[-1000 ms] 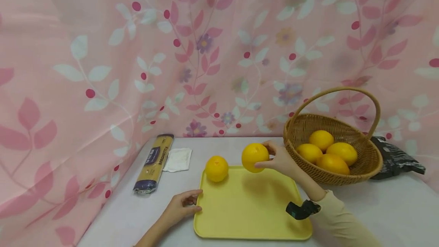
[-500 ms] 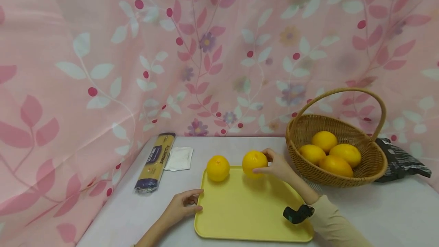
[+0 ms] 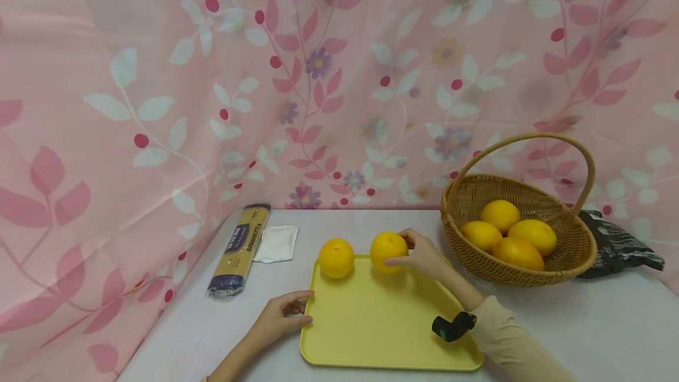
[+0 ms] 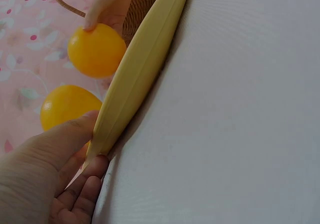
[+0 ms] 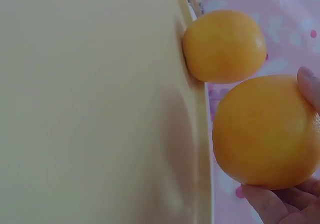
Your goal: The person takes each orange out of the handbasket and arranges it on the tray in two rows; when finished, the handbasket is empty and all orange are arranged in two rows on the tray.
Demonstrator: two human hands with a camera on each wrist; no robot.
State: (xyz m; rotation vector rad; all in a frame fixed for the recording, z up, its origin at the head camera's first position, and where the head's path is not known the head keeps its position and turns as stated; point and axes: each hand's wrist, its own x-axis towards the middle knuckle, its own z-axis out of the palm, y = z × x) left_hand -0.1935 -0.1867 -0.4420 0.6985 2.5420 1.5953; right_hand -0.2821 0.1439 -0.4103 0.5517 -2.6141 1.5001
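Observation:
My right hand [image 3: 427, 259] grips an orange [image 3: 388, 252] over the far side of a yellow tray [image 3: 392, 323], thumb and fingers round it. In the right wrist view this orange [image 5: 267, 131] shows close up beside the tray's rim. A second orange [image 3: 336, 258] sits in the tray's far left corner. At the tray's left edge, my left hand [image 3: 280, 318] holds the rim. The left wrist view shows the thumb [image 4: 62, 141] against the rim, with curled fingertips on its outer side.
A wicker basket [image 3: 451, 240] with several oranges stands tilted at the right, a black patterned packet [image 3: 620, 246] behind it. A spaghetti pack [image 3: 241, 249] and a white folded cloth or tissue [image 3: 276, 243] lie left of the tray. A pink floral curtain hangs behind.
The right hand has lowered its orange toward the tray's far side and shifted slightly left. The left hand stays at the tray's edge, and the other orange has not moved.

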